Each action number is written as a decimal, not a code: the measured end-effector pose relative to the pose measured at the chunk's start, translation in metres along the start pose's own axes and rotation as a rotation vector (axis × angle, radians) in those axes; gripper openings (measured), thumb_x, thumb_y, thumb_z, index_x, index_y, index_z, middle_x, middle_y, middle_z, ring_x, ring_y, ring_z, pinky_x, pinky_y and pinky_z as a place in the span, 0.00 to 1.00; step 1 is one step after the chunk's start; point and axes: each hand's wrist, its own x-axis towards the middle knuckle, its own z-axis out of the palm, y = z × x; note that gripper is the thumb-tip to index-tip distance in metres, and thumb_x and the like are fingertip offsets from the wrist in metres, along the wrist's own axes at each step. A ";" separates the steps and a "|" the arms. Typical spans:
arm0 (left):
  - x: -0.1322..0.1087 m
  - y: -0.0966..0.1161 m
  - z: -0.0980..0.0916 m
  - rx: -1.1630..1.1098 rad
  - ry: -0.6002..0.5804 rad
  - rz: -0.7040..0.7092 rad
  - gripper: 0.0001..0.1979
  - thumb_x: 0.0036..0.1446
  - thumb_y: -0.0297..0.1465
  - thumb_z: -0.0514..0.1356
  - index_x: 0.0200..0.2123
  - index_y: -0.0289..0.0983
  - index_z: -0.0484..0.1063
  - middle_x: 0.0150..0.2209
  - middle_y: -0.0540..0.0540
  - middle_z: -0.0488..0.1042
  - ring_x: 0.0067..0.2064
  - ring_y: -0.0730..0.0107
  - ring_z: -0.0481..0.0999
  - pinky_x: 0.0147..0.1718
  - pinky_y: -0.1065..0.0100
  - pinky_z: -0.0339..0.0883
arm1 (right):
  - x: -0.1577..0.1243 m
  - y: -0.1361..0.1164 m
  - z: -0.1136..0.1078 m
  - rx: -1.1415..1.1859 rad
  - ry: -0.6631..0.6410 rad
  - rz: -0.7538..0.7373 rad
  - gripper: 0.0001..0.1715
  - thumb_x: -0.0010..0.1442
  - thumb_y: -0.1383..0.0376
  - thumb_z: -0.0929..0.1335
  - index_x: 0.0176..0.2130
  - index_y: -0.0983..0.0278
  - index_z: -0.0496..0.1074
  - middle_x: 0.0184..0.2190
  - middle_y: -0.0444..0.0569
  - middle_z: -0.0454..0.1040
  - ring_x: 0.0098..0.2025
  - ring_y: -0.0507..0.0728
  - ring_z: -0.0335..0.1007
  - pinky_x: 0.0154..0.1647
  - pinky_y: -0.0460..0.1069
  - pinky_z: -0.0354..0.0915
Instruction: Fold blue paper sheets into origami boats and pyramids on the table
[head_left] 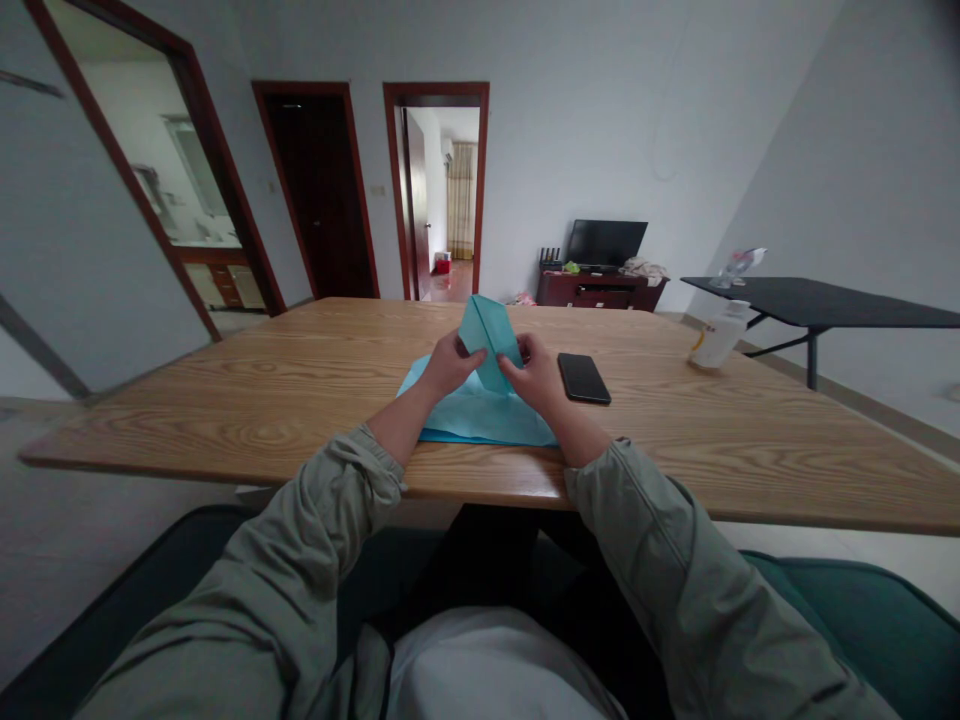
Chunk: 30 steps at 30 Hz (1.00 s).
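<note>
A piece of folded teal paper (490, 340) is held up above the wooden table, with a crease running down its front. My left hand (451, 364) grips its left side, thumb in front and fingers behind. On its right side, my right hand (534, 368) pinches it the same way. Both thumbs point inward near the crease. Beneath the hands, a light blue sheet (487, 418) lies flat on the table, partly hidden by my left forearm.
The wooden table (247, 400) bears a black phone (583, 379) right of my right hand and a translucent plastic jug (718, 336) farther right. Behind stand a black folding table (832, 300) and a cabinet (600, 292) with a television (607, 243).
</note>
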 end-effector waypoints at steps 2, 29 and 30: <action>-0.001 0.000 0.001 0.092 0.035 0.033 0.11 0.47 0.31 0.64 0.35 0.34 0.71 0.30 0.49 0.75 0.31 0.71 0.73 0.32 0.69 0.68 | 0.000 0.002 0.001 -0.042 0.002 0.009 0.11 0.54 0.57 0.66 0.33 0.62 0.63 0.24 0.40 0.63 0.26 0.51 0.59 0.28 0.46 0.58; 0.015 0.003 -0.045 0.388 0.544 0.156 0.10 0.56 0.29 0.58 0.42 0.38 0.66 0.40 0.46 0.72 0.42 0.67 0.73 0.44 0.68 0.64 | 0.018 0.034 -0.012 -0.002 0.360 0.237 0.13 0.60 0.56 0.61 0.37 0.63 0.63 0.31 0.47 0.70 0.33 0.54 0.66 0.36 0.48 0.61; 0.016 0.001 -0.050 0.390 0.557 0.151 0.09 0.56 0.30 0.58 0.42 0.37 0.66 0.39 0.46 0.73 0.42 0.67 0.73 0.43 0.68 0.64 | 0.019 0.036 -0.013 0.016 0.378 0.241 0.13 0.59 0.56 0.61 0.38 0.63 0.63 0.31 0.47 0.70 0.33 0.54 0.66 0.36 0.48 0.62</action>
